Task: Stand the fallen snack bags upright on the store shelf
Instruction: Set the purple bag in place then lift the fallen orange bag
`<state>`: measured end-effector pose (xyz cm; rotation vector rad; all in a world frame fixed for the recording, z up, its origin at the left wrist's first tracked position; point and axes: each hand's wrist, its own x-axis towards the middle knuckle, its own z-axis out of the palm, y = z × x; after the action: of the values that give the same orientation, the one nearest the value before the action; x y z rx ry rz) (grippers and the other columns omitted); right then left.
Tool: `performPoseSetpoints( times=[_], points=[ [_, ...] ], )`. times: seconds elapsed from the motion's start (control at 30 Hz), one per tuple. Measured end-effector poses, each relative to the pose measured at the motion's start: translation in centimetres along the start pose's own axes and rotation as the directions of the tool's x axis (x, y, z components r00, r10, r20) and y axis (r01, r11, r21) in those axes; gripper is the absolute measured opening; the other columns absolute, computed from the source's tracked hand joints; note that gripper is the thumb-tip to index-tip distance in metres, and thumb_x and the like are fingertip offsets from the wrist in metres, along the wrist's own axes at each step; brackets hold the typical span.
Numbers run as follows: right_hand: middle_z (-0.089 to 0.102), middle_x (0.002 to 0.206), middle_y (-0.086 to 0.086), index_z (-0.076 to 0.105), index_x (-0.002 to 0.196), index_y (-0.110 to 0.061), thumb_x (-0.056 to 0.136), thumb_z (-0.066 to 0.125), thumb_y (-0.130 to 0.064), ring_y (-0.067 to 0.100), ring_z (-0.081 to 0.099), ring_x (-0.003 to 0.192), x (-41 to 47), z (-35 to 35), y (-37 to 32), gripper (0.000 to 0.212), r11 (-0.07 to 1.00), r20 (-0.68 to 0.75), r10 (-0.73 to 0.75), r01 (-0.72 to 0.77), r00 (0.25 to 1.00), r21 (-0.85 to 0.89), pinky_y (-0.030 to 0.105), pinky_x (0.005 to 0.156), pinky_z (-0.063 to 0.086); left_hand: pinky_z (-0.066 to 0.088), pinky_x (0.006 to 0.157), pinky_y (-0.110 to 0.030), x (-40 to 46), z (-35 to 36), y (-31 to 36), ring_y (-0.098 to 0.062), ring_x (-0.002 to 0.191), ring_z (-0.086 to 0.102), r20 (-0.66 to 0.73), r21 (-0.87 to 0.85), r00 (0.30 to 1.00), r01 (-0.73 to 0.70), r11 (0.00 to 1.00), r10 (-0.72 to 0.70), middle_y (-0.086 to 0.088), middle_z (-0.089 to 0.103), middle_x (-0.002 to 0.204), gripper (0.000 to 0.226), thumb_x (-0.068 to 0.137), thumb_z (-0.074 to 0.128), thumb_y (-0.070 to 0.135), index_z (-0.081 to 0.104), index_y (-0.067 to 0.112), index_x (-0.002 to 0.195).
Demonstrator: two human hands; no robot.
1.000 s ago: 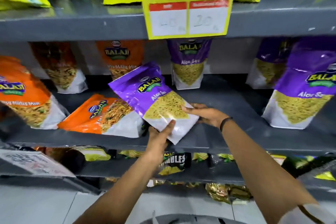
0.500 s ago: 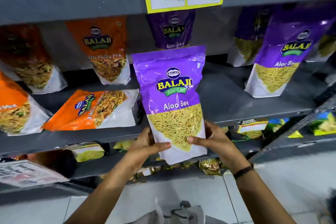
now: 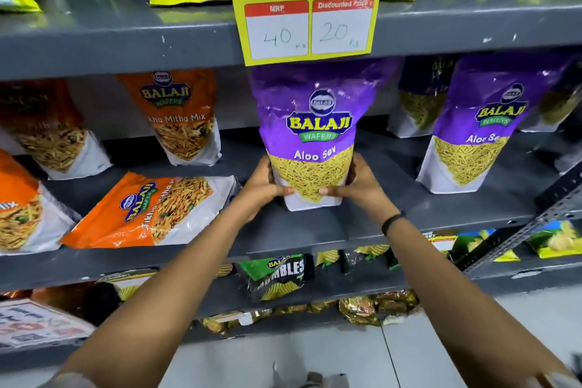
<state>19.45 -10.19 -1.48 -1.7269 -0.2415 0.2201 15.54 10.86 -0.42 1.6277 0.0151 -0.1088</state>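
Observation:
A purple Aloo Sev bag (image 3: 310, 123) stands upright in the middle of the grey shelf (image 3: 315, 230), its base on the shelf surface. My left hand (image 3: 263, 187) grips its lower left side and my right hand (image 3: 356, 186) grips its lower right side, thumbs on the front. To the left, an orange Tikha Mitha Mix bag (image 3: 151, 211) lies flat on its back near the shelf's front edge.
Upright orange bags (image 3: 185, 123) stand behind and at the far left (image 3: 19, 205). Upright purple bags (image 3: 478, 135) stand to the right. A yellow price tag (image 3: 310, 9) hangs from the shelf above, over the held bag's top. Lower shelves hold more snack packs.
The purple bag went from tilted on the shelf, to lifted out in front, to standing upright on the shelf between both hands.

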Motion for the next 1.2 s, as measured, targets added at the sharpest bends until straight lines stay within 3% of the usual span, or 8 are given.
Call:
performPoseSetpoints(
  times=[0.2, 0.37, 0.47, 0.6, 0.73, 0.87, 1.1, 1.2],
  points=[
    [0.055, 0.134, 0.003, 0.043, 0.126, -0.025, 0.039, 0.093, -0.043, 0.021, 0.053, 0.124, 2.7, 0.2, 3.8, 0.102, 0.996, -0.028, -0.032, 0.029, 0.999, -0.082, 0.051, 0.106, 0.043, 0.045, 0.092, -0.030, 1.3, 1.6, -1.2, -0.020, 0.104, 0.052, -0.217, -0.036, 0.975, 0.035, 0.999, -0.042, -0.009, 0.052, 0.114, 0.062, 0.056, 0.067, -0.006, 0.041, 0.014, 0.109],
    [0.055, 0.113, 0.001, 0.051, 0.117, -0.024, 0.068, 0.075, -0.049, 0.022, 0.056, 0.108, -5.3, 4.7, 2.5, 0.060, 0.978, -0.572, -0.200, 0.201, 0.796, -0.062, 0.045, 0.096, 0.048, 0.050, 0.087, -0.019, -7.4, 3.7, 0.1, -0.006, 0.090, 0.063, -0.554, -0.040, 0.826, -0.155, 0.987, 0.107, 0.002, 0.065, 0.097, 0.031, 0.083, 0.059, 0.002, 0.053, 0.007, 0.114],
    [0.056, 0.096, -0.003, 0.054, 0.101, -0.025, 0.086, 0.055, -0.048, 0.018, 0.056, 0.093, -7.7, 9.0, 0.0, 0.027, 0.874, -0.356, -0.474, 0.382, 0.805, -0.299, 0.035, 0.085, 0.047, 0.053, 0.073, -0.025, -12.9, 2.5, -0.8, -0.010, 0.068, 0.063, -0.763, -0.320, 0.635, -0.204, 0.925, -0.124, 0.006, 0.066, 0.069, 0.013, 0.090, 0.051, 0.009, 0.058, 0.019, 0.085],
    [0.065, 0.099, 0.008, 0.063, 0.101, -0.012, 0.091, 0.053, -0.032, 0.022, 0.060, 0.095, -1.1, 16.0, -5.1, 0.025, 0.715, 0.092, -0.565, 0.543, 0.820, -0.441, 0.030, 0.084, 0.046, 0.047, 0.071, -0.027, -14.3, -2.6, -2.5, -0.017, 0.078, 0.054, -0.685, -0.688, 0.470, -0.168, 0.706, -0.557, -0.001, 0.056, 0.088, 0.012, 0.093, 0.045, 0.019, 0.042, 0.017, 0.105],
    [0.066, 0.105, 0.019, 0.065, 0.103, -0.011, 0.092, 0.040, -0.033, 0.036, 0.063, 0.095, 7.9, 22.3, -7.5, 0.035, 0.645, 0.371, -0.111, 0.351, 0.922, -0.679, 0.035, 0.077, 0.047, 0.040, 0.097, -0.034, -13.7, -7.0, -2.2, -0.028, 0.114, 0.048, -0.445, -0.853, 0.558, -0.025, 0.522, -0.700, -0.014, 0.042, 0.138, 0.025, 0.094, 0.045, 0.025, 0.042, 0.020, 0.118],
    [0.044, 0.146, 0.012, 0.040, 0.141, -0.019, 0.090, 0.031, -0.059, 0.030, 0.043, 0.131, 11.9, 24.4, -5.3, 0.065, 0.599, 0.461, 0.378, 0.167, 0.803, -0.783, 0.038, 0.109, 0.034, 0.037, 0.106, -0.037, -13.1, -9.6, -1.4, -0.032, 0.130, 0.042, -0.255, -0.895, 0.640, 0.129, 0.428, -0.725, -0.020, 0.043, 0.141, 0.040, 0.092, 0.050, 0.024, 0.045, 0.005, 0.127],
    [0.020, 0.159, -0.002, 0.025, 0.148, -0.028, 0.070, 0.046, -0.078, 0.021, 0.017, 0.148, 7.5, 23.8, -4.9, 0.095, 0.774, 0.478, 0.394, -0.003, 0.785, -0.633, 0.042, 0.122, 0.012, 0.046, 0.089, -0.032, -13.9, -12.2, -2.8, -0.023, 0.095, 0.055, -0.167, -0.821, 0.722, 0.275, 0.500, -0.672, -0.011, 0.056, 0.110, 0.021, 0.089, 0.054, 0.015, 0.050, 0.012, 0.109],
    [0.037, 0.150, 0.001, 0.037, 0.142, -0.019, 0.071, 0.055, -0.070, 0.020, 0.031, 0.141, 4.3, 22.7, -4.5, 0.089, 0.762, 0.373, 0.377, -0.055, 0.848, -0.645, 0.031, 0.117, 0.023, 0.047, 0.077, -0.029, -15.8, -13.5, -4.3, -0.020, 0.082, 0.058, -0.157, -0.792, 0.750, 0.293, 0.535, -0.643, -0.010, 0.062, 0.099, 0.015, 0.089, 0.053, 0.012, 0.055, 0.011, 0.105]
  ],
)
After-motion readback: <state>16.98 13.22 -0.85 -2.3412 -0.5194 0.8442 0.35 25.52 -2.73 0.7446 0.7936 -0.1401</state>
